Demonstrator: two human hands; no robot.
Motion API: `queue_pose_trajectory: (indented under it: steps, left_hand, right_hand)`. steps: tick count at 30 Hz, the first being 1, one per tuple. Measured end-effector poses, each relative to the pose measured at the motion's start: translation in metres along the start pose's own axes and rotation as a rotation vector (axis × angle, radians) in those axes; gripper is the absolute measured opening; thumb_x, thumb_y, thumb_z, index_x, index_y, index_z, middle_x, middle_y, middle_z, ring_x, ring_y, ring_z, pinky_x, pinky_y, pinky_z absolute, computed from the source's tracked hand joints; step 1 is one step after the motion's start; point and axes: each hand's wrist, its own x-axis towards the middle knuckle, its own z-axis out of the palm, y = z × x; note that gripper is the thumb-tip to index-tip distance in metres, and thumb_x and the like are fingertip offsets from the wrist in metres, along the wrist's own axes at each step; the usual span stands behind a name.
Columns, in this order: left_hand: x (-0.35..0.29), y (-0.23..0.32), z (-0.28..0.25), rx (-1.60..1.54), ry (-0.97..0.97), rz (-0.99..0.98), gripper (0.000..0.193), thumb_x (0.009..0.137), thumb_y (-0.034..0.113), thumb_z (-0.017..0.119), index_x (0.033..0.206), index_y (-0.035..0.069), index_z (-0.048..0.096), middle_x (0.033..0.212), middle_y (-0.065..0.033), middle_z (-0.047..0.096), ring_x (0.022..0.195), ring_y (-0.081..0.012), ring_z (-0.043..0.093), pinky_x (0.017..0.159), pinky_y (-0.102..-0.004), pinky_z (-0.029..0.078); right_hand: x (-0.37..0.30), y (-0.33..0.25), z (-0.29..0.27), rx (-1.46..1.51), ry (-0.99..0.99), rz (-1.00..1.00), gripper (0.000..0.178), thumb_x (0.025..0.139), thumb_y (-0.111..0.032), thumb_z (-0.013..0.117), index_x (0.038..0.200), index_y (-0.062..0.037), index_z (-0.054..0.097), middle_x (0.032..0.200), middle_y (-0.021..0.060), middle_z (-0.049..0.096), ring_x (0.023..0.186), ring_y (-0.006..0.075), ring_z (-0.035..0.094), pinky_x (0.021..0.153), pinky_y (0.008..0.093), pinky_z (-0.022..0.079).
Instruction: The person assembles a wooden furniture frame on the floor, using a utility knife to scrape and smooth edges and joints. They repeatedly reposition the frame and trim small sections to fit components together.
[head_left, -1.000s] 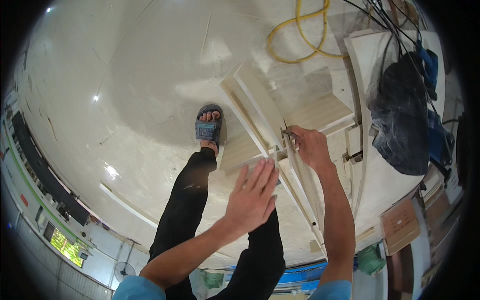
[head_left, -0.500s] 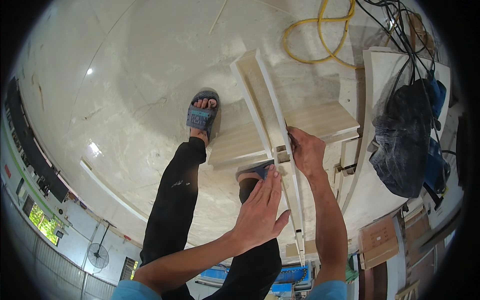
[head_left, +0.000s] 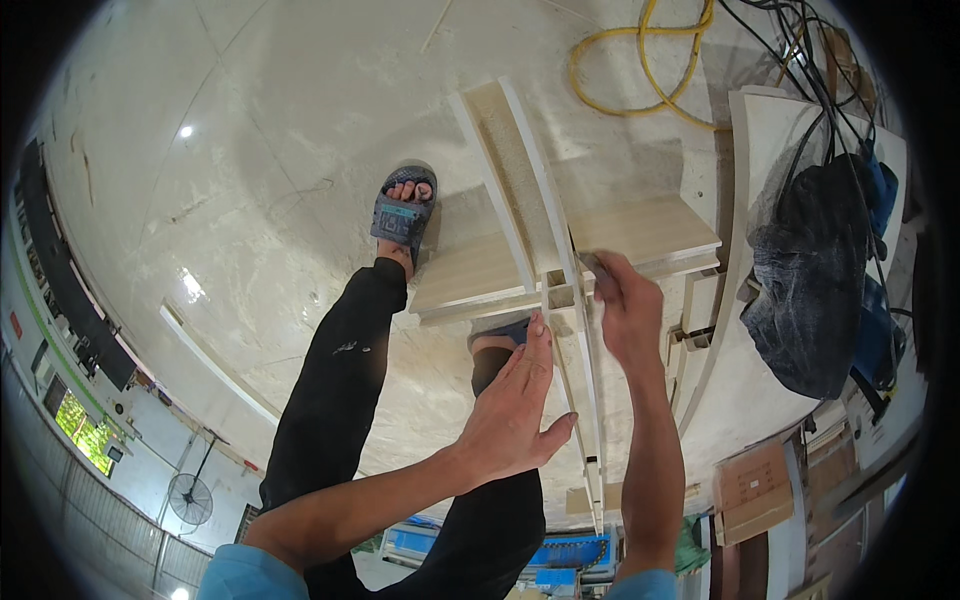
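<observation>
A pale wooden frame stands on the floor, with a long, narrow trough-like section point(head_left: 512, 165) running away from me. Flat boards jut from it to the left point(head_left: 470, 280) and right point(head_left: 650, 232). My left hand point(head_left: 512, 400) lies with its fingers stretched out along the left edge of the frame's near part. Beside the right edge, close to the crossing, my right hand point(head_left: 630, 310) is closed around a small, thin grey piece point(head_left: 592, 266). Its fingers hide most of that piece, so its kind is unclear.
My slippered foot point(head_left: 404, 212) stands left of the frame. A yellow hose point(head_left: 590, 60) curls at the far right. Black cables point(head_left: 815, 80) and a blue power tool with a dusty dark bag point(head_left: 810, 280) lie on a white panel. A cardboard box point(head_left: 752, 490) stands near right.
My right hand has drawn slightly right, off the frame's edge, showing more of the grey piece. The left hand has slid slightly toward me and left. The view has shifted a little.
</observation>
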Motion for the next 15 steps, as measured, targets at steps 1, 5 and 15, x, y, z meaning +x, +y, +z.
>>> queue_pose_trajectory:
  steps: [1,5,15]
  left_hand:
    - [0.000,-0.001,0.000,-0.016,-0.004,-0.002,0.104,0.083,0.020,0.072,0.151,-0.015,0.002,0.157,-0.0387,0.010,0.144,-0.0501,0.026,0.119,-0.0470,0.030]
    - [0.000,-0.003,-0.001,0.029,-0.020,0.031,0.111,0.084,0.021,0.071,0.152,-0.011,-0.010,0.158,-0.0387,0.003,0.144,-0.0519,0.025,0.116,-0.0423,0.033]
    - [0.000,-0.001,-0.007,-0.060,-0.061,-0.014,0.110,0.083,0.019,0.071,0.153,-0.009,-0.010,0.159,-0.0371,0.006,0.147,-0.0488,0.020,0.120,-0.0470,0.027]
  right_hand:
    - [0.013,0.008,0.009,-0.095,-0.043,0.001,0.025,0.090,-0.005,0.054,0.110,-0.0075,0.068,0.073,0.0131,0.066,0.061,0.0264,0.062,0.062,0.0337,0.050]
    - [0.028,0.035,0.035,-0.263,-0.009,-0.078,0.022,0.087,-0.006,0.058,0.105,-0.0129,0.069,0.089,0.0186,0.070,0.079,0.0389,0.067,0.068,0.0458,0.052]
    - [-0.025,-0.001,-0.019,0.163,-0.185,-0.014,0.029,0.086,0.003,0.055,0.112,-0.0005,0.068,0.070,0.0102,0.063,0.064,0.0178,0.059,0.065,0.0299,0.049]
